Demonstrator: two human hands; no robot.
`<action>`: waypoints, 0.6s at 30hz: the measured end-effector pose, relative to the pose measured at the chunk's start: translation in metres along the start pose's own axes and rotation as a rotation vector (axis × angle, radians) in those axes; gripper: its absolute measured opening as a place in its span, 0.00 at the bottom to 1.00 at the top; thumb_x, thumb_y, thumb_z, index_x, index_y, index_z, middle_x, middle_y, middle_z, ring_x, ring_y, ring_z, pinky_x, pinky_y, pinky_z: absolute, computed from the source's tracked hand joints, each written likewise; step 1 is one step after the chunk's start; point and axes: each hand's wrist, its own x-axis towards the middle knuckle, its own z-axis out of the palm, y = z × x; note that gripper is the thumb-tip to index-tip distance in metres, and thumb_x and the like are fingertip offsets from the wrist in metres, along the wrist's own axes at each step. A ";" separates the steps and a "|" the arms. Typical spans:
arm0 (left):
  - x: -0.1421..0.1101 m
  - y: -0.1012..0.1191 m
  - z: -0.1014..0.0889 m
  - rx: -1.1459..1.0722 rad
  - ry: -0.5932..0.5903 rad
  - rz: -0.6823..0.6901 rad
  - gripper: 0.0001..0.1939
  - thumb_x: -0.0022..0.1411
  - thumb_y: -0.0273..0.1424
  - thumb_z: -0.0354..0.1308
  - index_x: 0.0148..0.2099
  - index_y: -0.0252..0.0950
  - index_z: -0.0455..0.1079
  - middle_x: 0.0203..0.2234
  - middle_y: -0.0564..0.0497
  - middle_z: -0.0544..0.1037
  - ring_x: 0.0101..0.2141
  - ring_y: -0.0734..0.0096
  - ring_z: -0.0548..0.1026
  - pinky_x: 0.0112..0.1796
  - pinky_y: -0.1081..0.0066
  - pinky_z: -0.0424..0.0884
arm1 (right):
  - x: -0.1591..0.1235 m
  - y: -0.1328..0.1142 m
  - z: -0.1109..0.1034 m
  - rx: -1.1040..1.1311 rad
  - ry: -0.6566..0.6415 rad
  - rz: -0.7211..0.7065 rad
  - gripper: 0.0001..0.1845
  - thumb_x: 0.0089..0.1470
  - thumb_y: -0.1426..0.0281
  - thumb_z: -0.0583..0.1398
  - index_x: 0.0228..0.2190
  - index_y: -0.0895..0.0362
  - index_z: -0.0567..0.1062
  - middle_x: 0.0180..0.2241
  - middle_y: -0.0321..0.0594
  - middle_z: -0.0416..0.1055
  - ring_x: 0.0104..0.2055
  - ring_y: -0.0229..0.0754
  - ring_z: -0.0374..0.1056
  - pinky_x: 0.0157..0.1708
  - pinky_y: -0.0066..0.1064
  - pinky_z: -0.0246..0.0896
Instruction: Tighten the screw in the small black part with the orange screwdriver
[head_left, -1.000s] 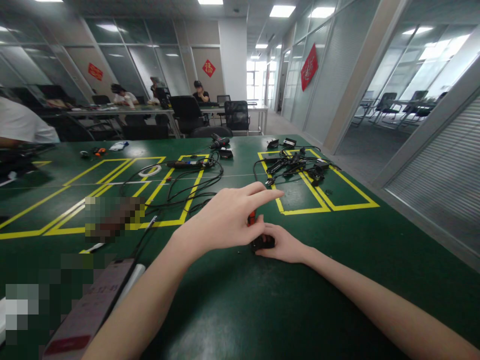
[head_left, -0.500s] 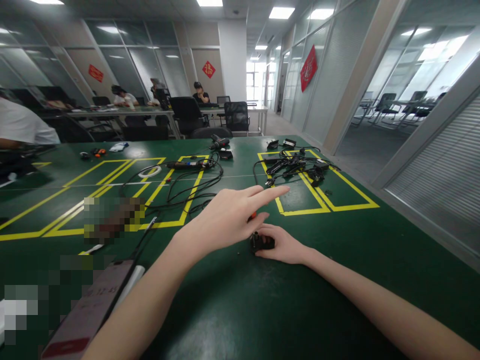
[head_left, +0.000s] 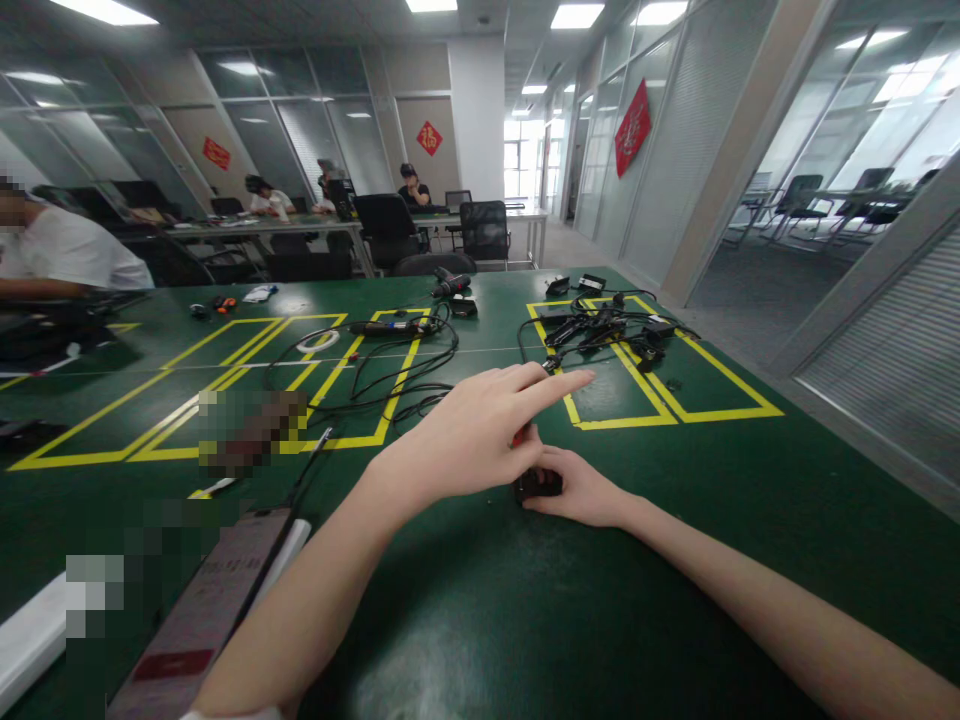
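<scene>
My right hand (head_left: pixel 581 490) rests low over the table, its fingers wrapped around a small black plastic piece (head_left: pixel 540 485). Just above that piece is my left hand (head_left: pixel 487 420), palm down with the index finger stretched out to the right. Its thumb and other fingers close on a small red-orange object (head_left: pixel 520 437), mostly hidden behind them, so its kind does not show. The lower end of that object meets or nearly meets the black piece; contact is hidden by the fingers.
Yellow tape marks areas on the green table (head_left: pixel 465 620). A heap of black cabled parts (head_left: pixel 592 328) lies beyond my hands. Farther back are a power drill (head_left: pixel 450 284) and black housings (head_left: pixel 592 283). A phone (head_left: pixel 210 590) lies left; a person (head_left: pixel 82 245) sits far left.
The view has shifted slightly, moving the scene to the right in the picture. My left hand has lowered a little onto the black piece; both hands keep their grips.
</scene>
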 end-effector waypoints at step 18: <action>-0.002 0.000 -0.002 -0.010 -0.002 -0.020 0.32 0.66 0.25 0.51 0.71 0.46 0.57 0.51 0.50 0.75 0.38 0.68 0.77 0.36 0.70 0.69 | 0.000 -0.001 0.001 0.012 0.017 -0.022 0.13 0.48 0.73 0.70 0.37 0.57 0.76 0.38 0.37 0.72 0.34 0.40 0.66 0.34 0.30 0.61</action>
